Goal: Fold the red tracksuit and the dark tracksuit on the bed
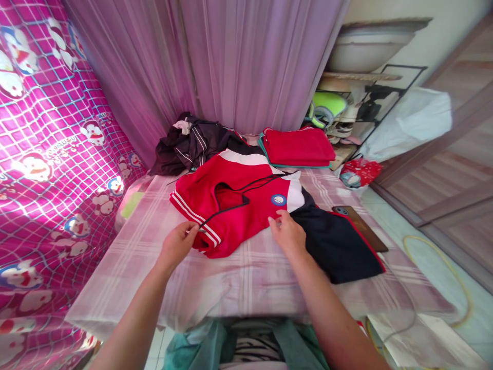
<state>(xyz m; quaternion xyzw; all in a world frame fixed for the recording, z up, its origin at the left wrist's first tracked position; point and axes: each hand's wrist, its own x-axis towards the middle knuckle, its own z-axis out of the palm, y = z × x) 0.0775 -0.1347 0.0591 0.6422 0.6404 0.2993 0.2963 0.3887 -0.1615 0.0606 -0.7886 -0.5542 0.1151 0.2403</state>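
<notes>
A red, white and black garment (258, 205) with a round blue badge (279, 200) lies spread on the table, its striped red end to the left and a black part to the right. My left hand (180, 242) is closed at the striped edge, with thumb and fingers pinching the dark cord or trim there. My right hand (287, 231) touches the red fabric just below the badge, its thumb and forefinger slightly apart and the other fingers curled under. A dark opening shows in the middle of the red part.
Behind lie a dark clothes heap (196, 141) and a folded red stack (298, 146). A phone (341, 210) rests on a brown flat object (365, 228) at the right of the plaid-covered table (134, 257). A rack and white bag (416, 123) stand beyond.
</notes>
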